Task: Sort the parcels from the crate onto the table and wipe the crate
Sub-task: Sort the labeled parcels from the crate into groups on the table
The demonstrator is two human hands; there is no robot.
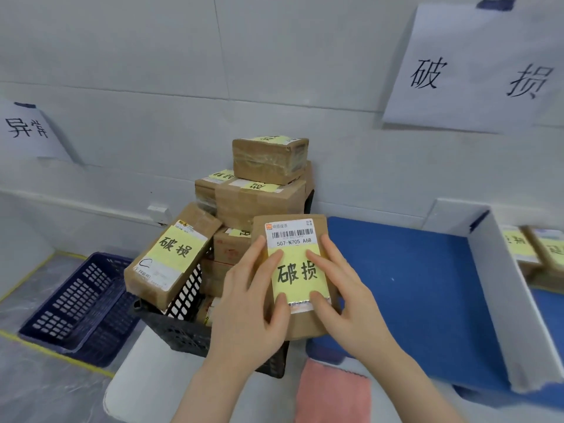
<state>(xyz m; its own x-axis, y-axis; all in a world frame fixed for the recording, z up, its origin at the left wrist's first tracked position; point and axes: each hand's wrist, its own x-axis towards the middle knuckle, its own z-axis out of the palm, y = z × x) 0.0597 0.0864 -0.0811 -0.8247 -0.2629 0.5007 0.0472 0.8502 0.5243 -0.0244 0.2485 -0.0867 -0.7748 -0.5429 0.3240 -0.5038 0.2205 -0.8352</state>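
1. Head view: the left hand (244, 300) and right hand (345, 288) both grip one brown parcel (294, 276), thumbs pressed on its yellow label reading "破损", above the black crate (183, 328).
2. The wall sign (476, 74) bears the same characters, so the blue table (412, 285) below it looks like the destination.
3. Set it flat, label up, well back, leaving room for more parcels.
4. The pink cloth (332, 395) lies near for wiping.

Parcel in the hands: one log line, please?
held: parcel labelled 破损 | left hand: grips parcel | right hand: grips parcel | black crate: piled full | pink cloth: untouched
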